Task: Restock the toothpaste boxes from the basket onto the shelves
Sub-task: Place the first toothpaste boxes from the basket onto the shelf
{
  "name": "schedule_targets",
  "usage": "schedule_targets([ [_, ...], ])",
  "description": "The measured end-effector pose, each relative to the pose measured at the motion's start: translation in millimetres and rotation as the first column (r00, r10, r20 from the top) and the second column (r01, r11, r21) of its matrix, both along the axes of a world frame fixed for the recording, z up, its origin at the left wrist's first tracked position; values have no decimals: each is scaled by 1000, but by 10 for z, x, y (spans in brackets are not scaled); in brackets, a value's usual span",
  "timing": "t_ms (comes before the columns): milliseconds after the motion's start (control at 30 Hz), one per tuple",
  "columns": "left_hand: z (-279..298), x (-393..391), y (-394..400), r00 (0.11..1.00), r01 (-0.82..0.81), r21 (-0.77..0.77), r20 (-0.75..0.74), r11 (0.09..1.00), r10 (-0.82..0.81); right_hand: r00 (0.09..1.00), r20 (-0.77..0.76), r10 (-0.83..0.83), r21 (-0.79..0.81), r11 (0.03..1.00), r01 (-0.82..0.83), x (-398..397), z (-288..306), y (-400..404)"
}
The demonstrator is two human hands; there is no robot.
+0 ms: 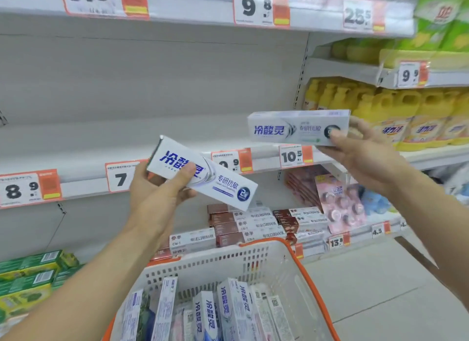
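My left hand grips a white toothpaste box with blue lettering, tilted down to the right, in front of the middle shelf. My right hand holds a second white toothpaste box level, by its right end, just above the middle shelf's front edge near the 10.5 price tag. Below, a white basket with an orange rim holds several more toothpaste boxes standing on end.
The middle shelf is bare behind both boxes. The lower shelf carries brown-and-white toothpaste boxes and pink packs. Green boxes sit at lower left. Yellow bottles fill the right bay. Price tags line the shelf edges.
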State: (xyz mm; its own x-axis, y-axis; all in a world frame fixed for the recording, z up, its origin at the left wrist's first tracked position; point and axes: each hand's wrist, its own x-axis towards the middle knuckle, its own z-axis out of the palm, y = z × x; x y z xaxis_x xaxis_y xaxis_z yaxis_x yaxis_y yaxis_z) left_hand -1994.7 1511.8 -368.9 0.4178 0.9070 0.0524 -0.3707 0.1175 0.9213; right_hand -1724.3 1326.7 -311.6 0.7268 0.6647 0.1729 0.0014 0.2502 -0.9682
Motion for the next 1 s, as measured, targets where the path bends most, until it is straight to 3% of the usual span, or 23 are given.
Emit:
schedule_targets([
  [200, 61, 529, 272, 999, -8, 53, 44, 999, 6, 997, 65, 40, -58, 998, -37, 973, 29, 490],
  [333, 169, 911, 449, 998, 27, 104, 50, 994, -32, 991, 94, 93, -310, 949, -60, 1385, 4, 643],
  [433, 161, 1036, 545, 998, 36, 161, 43, 986, -43, 987, 159, -22, -429, 899, 89, 1592, -78, 789],
  [633, 147, 1134, 753, 995, 64, 284, 56, 957, -83, 859, 475, -188, -464, 776, 427, 1675, -272, 976],
  [733, 98, 1227, 801, 997, 23, 306, 63, 952, -44, 727, 674, -131, -469, 685, 558, 1667, -304, 1029],
  [833, 74, 1309, 810, 996, -17, 302, 90, 953, -11, 639, 766, 65, -511, 664, 545, 1479, -367, 1060],
  [1000, 93, 1352, 869, 994, -74, 300, 103, 951, 44, 594, 802, 61, -439, 734, 518, 1388, -416, 1023],
])
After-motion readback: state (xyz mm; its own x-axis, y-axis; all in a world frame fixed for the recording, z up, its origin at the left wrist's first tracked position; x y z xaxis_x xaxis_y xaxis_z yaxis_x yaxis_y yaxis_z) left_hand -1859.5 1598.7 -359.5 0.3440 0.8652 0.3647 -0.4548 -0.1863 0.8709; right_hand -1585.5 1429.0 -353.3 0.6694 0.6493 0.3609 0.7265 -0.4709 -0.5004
